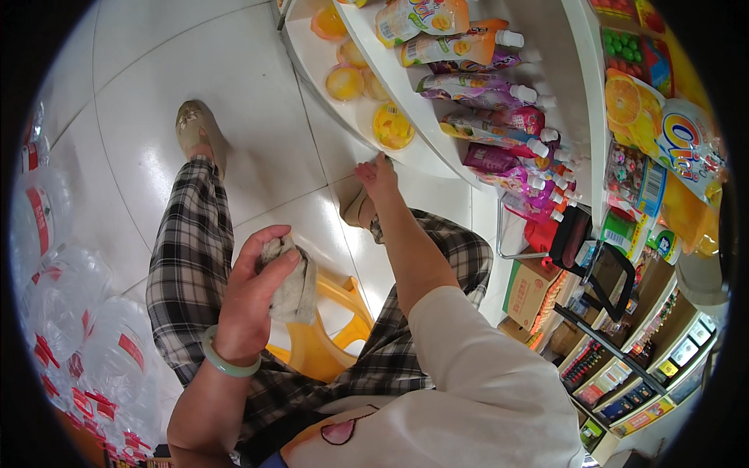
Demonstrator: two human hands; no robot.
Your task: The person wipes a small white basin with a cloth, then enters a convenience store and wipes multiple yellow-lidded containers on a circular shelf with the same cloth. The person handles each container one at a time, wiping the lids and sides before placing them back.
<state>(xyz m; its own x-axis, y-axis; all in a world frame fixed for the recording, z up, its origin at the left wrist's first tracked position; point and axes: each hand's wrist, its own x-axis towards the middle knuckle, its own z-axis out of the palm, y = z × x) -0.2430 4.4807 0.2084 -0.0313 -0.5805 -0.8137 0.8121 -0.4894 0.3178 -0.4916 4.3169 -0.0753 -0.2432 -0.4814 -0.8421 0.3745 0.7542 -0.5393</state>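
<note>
My left hand [251,286], with a pale green bangle on the wrist, grips a folded grey cloth [292,286] above my knees. My right hand [377,174] reaches down to the edge of the lowest white shelf [433,159], its fingers by the rim. Nothing shows in it, though part of the fingers is hard to make out. Just beyond the fingertips stands a round tub of yellow fruit [393,126] with a clear lid. More round cups [344,82] sit farther along that shelf. On the shelf above, spouted drink pouches [468,88] stand in a row.
Under me is a yellow plastic stool [319,345] on white floor tiles [257,88]. Large clear water bottles [111,345] with red labels crowd the left side. At right are a cardboard box [526,292], a black-handled metal frame [620,286] and stocked shelves [614,357].
</note>
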